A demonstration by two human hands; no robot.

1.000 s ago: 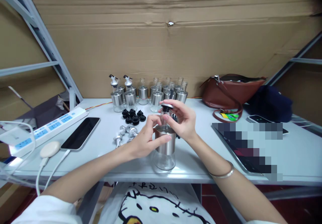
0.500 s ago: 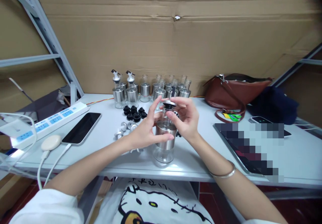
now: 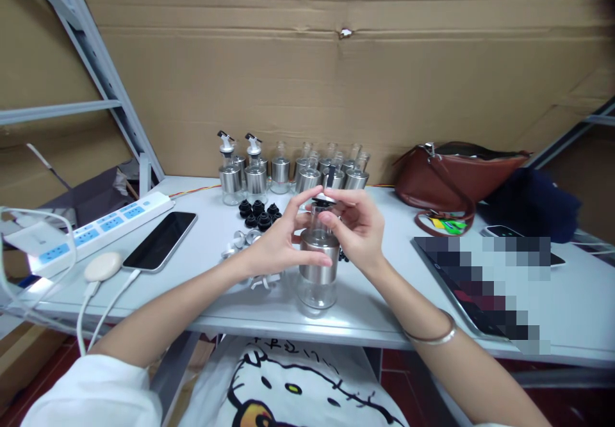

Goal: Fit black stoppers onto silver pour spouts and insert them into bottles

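Observation:
A glass oil bottle (image 3: 319, 265) with a steel band stands upright near the table's front edge. In its neck sits a pourer top (image 3: 327, 196) with a black rim and a raised dark lever. My left hand (image 3: 283, 238) wraps round the bottle from the left, thumb across the band and index finger up at the pourer. From the right, my right hand (image 3: 358, 225) grips the neck and the pourer's edge. Left of the bottle lie black stoppers (image 3: 262, 216) and silver pourer parts (image 3: 240, 242), partly behind my left arm.
Two bottles with pourers (image 3: 231, 177) and several open bottles (image 3: 280, 169) stand at the back. To the left are a phone (image 3: 161, 241), a power strip (image 3: 103, 228) and a round charger (image 3: 102, 265). A brown bag (image 3: 446, 177), dark cap (image 3: 533, 206) and tablet (image 3: 432, 264) lie right.
The pourer now sits slightly lower on the bottle neck, with both index fingers meeting over it. The whole view has shifted a little. Both hands stay on the bottle.

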